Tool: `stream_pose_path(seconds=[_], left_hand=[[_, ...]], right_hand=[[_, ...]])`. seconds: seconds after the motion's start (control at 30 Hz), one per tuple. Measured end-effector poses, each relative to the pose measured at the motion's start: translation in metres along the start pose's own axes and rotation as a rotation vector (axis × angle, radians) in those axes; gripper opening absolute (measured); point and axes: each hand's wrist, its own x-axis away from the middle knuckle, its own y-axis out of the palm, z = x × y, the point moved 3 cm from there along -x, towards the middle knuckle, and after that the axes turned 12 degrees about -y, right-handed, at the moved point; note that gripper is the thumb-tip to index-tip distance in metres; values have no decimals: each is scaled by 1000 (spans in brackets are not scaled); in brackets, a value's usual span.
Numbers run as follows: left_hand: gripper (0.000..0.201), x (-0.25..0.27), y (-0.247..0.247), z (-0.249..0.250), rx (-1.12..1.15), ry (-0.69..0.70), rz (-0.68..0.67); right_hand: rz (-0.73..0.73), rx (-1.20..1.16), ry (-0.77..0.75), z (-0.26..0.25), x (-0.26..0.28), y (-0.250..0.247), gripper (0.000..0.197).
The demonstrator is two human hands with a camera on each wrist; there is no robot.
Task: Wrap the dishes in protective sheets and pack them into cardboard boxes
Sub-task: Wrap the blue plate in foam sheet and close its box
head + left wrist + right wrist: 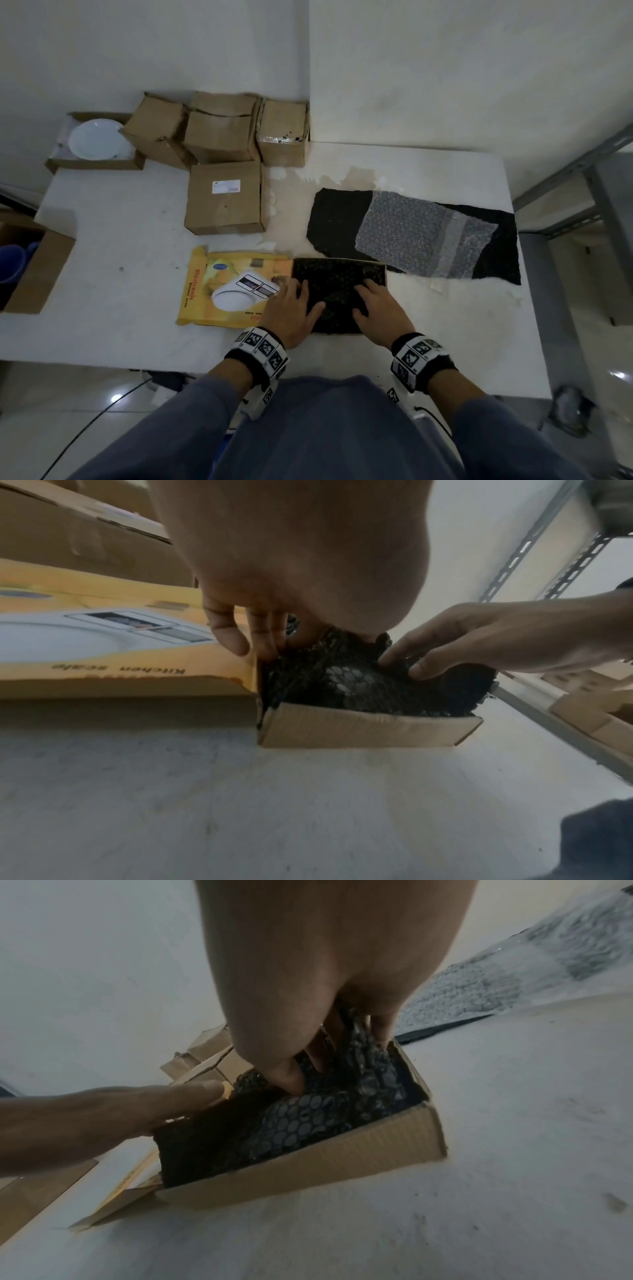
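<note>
Head view | we press a black bundle (pixel 337 294) into the box (pixel 363 730) — left grip (pixel 291 310) flat, fingers straight | right grip (pixel 378 311) — likewise flat.

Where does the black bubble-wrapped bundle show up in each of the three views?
Head: bundle at lower centre, in the open box, under both hands.
Left wrist: bundle centre, right of the yellow lid.
Right wrist: bundle centre, inside the box.
Shared landmark: the box's near cardboard wall.
</note>
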Motion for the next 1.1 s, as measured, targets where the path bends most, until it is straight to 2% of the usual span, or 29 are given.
stream_pose_path(seconds=[0.07,0.17,0.27,0.37,0.47,0.63,0.77,0.87,0.93,1.0,1.03,1.1], left_hand=[[61,-8,-3,-4,-48,52,15],[51,-21,-9,-12,-24,143,15],[59,-25,-13,-16,-6,252,34],[69,-26,-10,-17,-32,377,12],[72,-27,-10,-17,-62,409,-28],[73,-35,-12,-18,-102,452,-48],[80,-39,-8,-17,-133,450,-16],[93,-43,-10,-13,-99,434,26],[104,-45,-12,-11,-85,444,36],[109,-49,-11,-8,-108,489,15],[109,-50,-9,-7,-126,507,-7],[106,-51,-6,-6,-165,515,-52]], right_hand=[[8,-36,-2,-1,-1,-5,49],[24,-67,-1,5,-5,-11,63],[-65,148,-31,10,-7,-14,77],[-112,330,-85,9,-9,-19,77],[-157,374,-127,8,-11,-21,82],[-315,399,-202,12,-15,-10,101],[-340,350,-180,13,-12,-4,101],[-262,200,-151,10,-11,-11,89],[-142,113,-127,5,-13,-21,71],[-9,125,-122,0,-18,-30,59],[29,139,-114,-2,-21,-32,60],[14,153,-80,-5,-25,-31,69]])
